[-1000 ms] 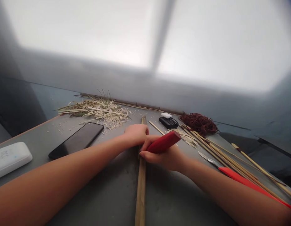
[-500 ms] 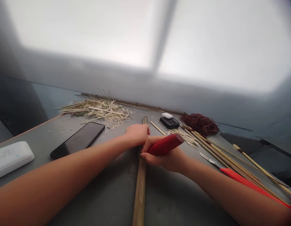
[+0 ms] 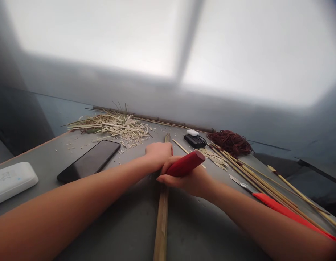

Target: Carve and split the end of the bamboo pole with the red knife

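A bamboo stick [image 3: 162,217] runs lengthwise from the near edge of the view toward the far side of the grey table. Wrapped over its upper part, my left hand [image 3: 158,155] is closed on it. My right hand [image 3: 192,181] grips a tool by its thick red handle [image 3: 185,164]; the handle tilts up to the right. The tool's working end is hidden behind my fingers, so its kind cannot be made out. Both hands touch each other over the stick, and the right thumb lies across it.
A pile of pale shavings [image 3: 116,125] and a black phone [image 3: 90,161] lie left, beside a white case [image 3: 14,183]. To the right are a black device [image 3: 195,140], brown cord [image 3: 230,142], thin sticks [image 3: 255,175] and a red-handled knife [image 3: 279,208]. A long bamboo pole [image 3: 170,122] lies behind.
My right hand and the red handle have shifted slightly left, and the handle stands a bit higher. My left hand keeps its place on the bamboo stick.
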Demonstrator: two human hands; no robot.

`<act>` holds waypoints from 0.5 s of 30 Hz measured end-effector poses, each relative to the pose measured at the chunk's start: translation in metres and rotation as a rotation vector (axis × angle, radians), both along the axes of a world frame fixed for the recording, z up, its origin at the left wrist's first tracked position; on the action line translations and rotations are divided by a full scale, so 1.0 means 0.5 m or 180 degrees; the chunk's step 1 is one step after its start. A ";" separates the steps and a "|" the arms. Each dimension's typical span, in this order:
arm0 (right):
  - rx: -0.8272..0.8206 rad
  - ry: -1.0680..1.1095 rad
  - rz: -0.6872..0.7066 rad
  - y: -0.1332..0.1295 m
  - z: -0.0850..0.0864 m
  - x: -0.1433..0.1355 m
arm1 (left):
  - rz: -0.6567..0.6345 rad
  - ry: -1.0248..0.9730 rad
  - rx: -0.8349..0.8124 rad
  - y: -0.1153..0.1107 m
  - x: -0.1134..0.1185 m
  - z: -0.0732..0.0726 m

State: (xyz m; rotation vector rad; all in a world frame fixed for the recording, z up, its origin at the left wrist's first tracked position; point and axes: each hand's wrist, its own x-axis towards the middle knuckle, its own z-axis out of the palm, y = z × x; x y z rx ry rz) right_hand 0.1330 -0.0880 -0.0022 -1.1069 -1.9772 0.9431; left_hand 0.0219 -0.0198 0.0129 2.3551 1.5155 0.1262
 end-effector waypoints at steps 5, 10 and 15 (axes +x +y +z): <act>0.0010 -0.0016 0.0070 0.001 -0.004 0.002 | -0.0034 -0.0014 -0.0022 0.011 -0.005 -0.010; -0.0051 0.0190 0.0035 -0.001 -0.012 0.009 | -0.0244 -0.0040 -0.0231 0.018 -0.019 -0.014; -0.0101 0.0442 -0.0101 0.003 -0.027 0.017 | -0.0499 -0.0143 -0.0091 0.022 -0.026 -0.018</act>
